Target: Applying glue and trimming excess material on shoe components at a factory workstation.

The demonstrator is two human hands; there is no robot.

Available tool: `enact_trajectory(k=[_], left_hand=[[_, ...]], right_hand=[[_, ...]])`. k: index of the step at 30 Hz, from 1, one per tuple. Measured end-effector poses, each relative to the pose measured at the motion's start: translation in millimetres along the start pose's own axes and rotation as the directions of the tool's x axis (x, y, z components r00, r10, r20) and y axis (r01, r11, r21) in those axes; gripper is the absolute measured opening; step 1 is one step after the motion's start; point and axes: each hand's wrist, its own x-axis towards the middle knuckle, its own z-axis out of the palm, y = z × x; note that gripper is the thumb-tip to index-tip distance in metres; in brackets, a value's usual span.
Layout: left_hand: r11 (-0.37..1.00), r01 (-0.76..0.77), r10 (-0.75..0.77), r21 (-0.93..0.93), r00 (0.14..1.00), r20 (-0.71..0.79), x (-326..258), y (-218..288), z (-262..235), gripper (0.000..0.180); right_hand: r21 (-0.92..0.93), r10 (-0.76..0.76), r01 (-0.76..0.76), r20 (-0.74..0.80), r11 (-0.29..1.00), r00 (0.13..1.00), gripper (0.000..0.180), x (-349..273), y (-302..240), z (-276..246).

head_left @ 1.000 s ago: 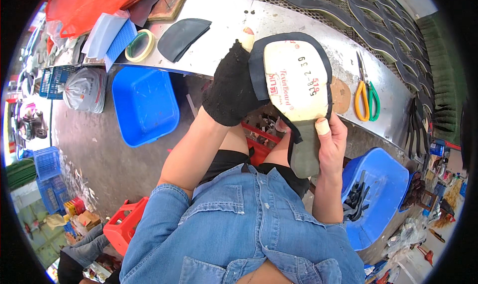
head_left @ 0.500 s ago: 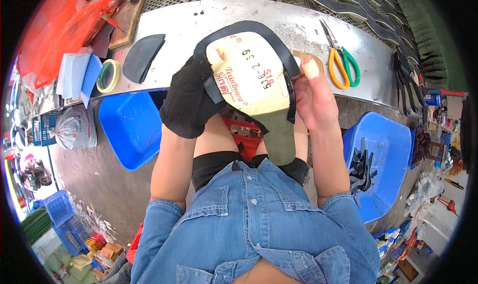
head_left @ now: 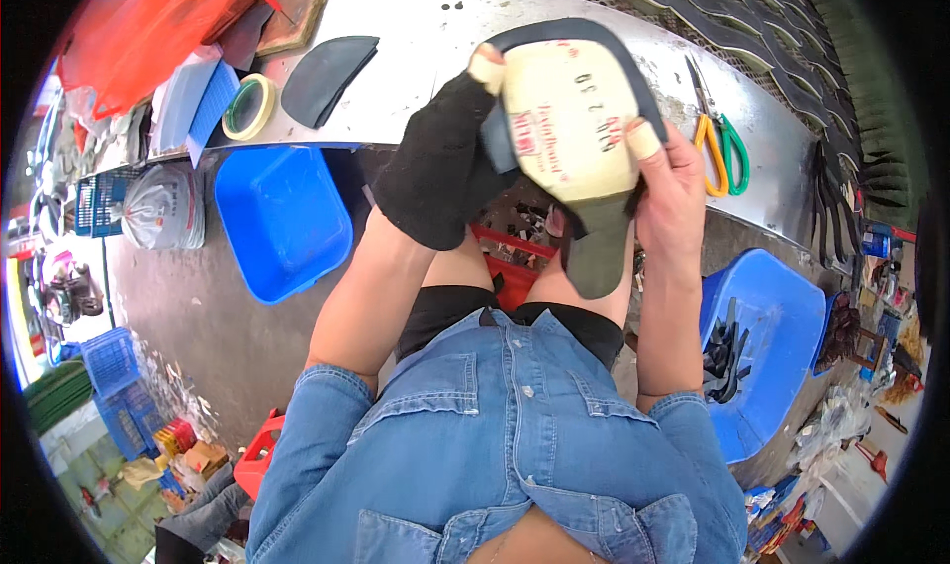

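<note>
Both hands hold a shoe insole [head_left: 574, 119] up over the table's near edge. It has a cream board face with print, a dark band around its rim and an olive-green narrow end pointing down toward my lap. My left hand [head_left: 440, 168], in a black fingerless glove, grips the left side, its taped thumb at the upper left rim. My bare right hand [head_left: 673, 193] pinches the right side, with its taped thumb lying on the cream face. The fingers behind the insole are mostly hidden.
On the metal table [head_left: 416, 30] lie dark cut pieces [head_left: 327, 79], a tape roll [head_left: 249, 107] and scissors [head_left: 717, 143] with yellow and green handles. A blue bin [head_left: 282, 228] stands left; another [head_left: 777, 356], holding black scraps, stands right. Red plastic [head_left: 148, 40] covers the far left.
The insole has moved up and to the right with both hands. My right thumb now presses on its cream face, and my left thumb shows on the upper rim. The whole view has shifted slightly.
</note>
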Motion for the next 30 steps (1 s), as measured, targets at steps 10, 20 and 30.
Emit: enact_trajectory(k=[10, 20, 30], left_hand=[[0.208, 0.614, -0.352, -0.762, 0.774, 0.527, -9.7, 26.1, 5.9, 0.036], [0.132, 0.592, -0.496, -0.795, 0.734, 0.464, -3.4, 28.8, 2.3, 0.028], [0.136, 0.473, -0.612, -0.871, 0.732, 0.301, 6.1, 22.9, 7.3, 0.031]], right_hand=[[0.302, 0.185, -0.125, -0.179, 0.945, 0.966, 0.024, 1.9, -0.7, 0.2], [0.335, 0.222, -0.142, -0.211, 0.931, 0.952, 0.022, -3.2, 2.2, -0.2], [0.062, 0.102, -0.102, 0.002, 0.993, 0.995, 0.044, -22.1, 13.0, -7.2]])
